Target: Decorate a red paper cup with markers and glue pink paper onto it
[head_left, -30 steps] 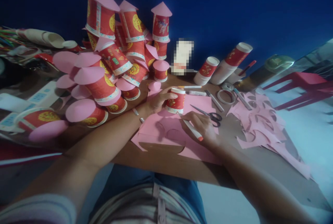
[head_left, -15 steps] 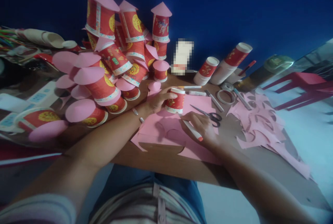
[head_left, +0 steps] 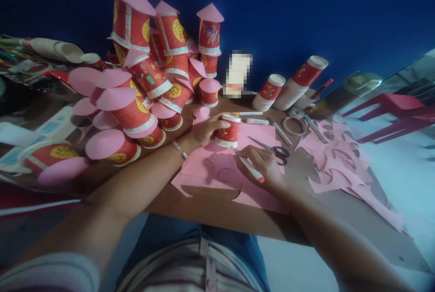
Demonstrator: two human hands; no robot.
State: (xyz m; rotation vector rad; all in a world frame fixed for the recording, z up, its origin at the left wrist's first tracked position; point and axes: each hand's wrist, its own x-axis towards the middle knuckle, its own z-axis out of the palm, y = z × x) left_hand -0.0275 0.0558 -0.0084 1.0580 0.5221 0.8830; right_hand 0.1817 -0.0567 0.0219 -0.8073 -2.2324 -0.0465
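Observation:
My left hand (head_left: pixel 208 132) is wrapped round the side of a small red paper cup (head_left: pixel 228 132), held over pink paper (head_left: pixel 200 176) that has round holes cut in it. Close to the cup's lower right, my right hand (head_left: pixel 260 160) is closed on a white marker (head_left: pixel 251 169) with an orange-red end. The marker's other end lies near the cup's bottom edge; whether it touches is too small to tell. Black-handled scissors (head_left: pixel 279 152) lie partly behind my right hand. The palm side of my left hand is hidden.
Many red cups with pink cone tops (head_left: pixel 131 20) are piled at the left. Stacked cups (head_left: pixel 299 83) lean at the back right, near a tape roll (head_left: pixel 294 126). Pink paper scraps (head_left: pixel 343 160) cover the table's right part. A red stool (head_left: pixel 397 111) stands beyond.

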